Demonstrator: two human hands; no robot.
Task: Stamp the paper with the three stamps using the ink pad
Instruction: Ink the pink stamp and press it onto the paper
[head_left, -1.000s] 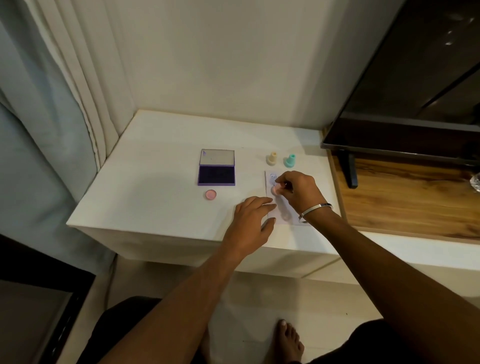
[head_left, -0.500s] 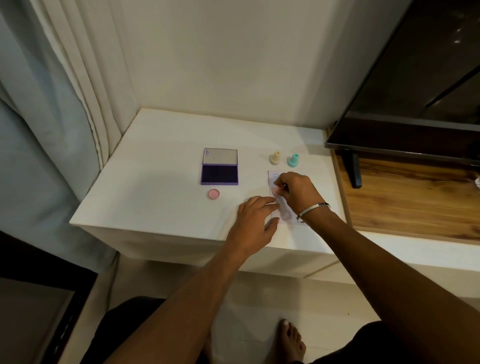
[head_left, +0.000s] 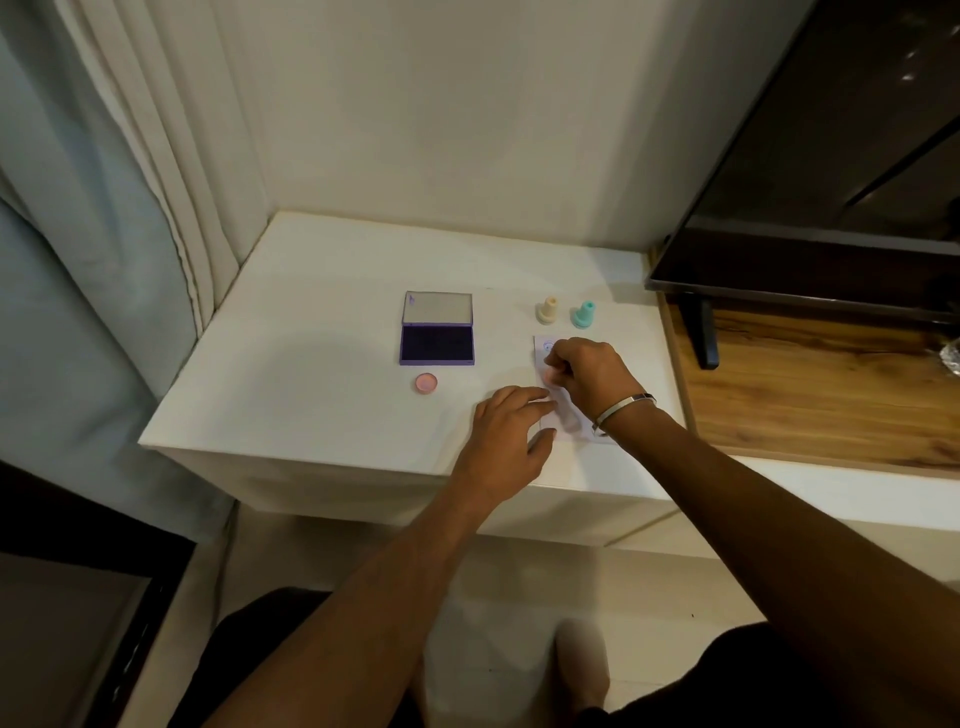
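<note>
A small white paper (head_left: 543, 347) lies on the white table (head_left: 322, 384), mostly under my hands; one faint round print shows near its far edge. My right hand (head_left: 587, 376) is closed on a pink stamp (head_left: 549, 378) held down on the paper. My left hand (head_left: 511, 431) rests flat with spread fingers on the paper's left edge. The open purple ink pad (head_left: 437, 344) sits left of the paper. A cream stamp (head_left: 547, 310) and a teal stamp (head_left: 584, 315) stand upright beyond the paper. A pink cap (head_left: 426, 383) lies below the ink pad.
A dark TV screen (head_left: 831, 208) stands on a wooden top (head_left: 810, 405) to the right, its foot close to the table's edge. Curtains (head_left: 130, 208) hang at the left. A wall runs behind the table. My bare foot (head_left: 582, 670) is on the floor below.
The view has drifted slightly. My right hand stays on the pink stamp on the paper and my left hand keeps its place on the paper's edge.
</note>
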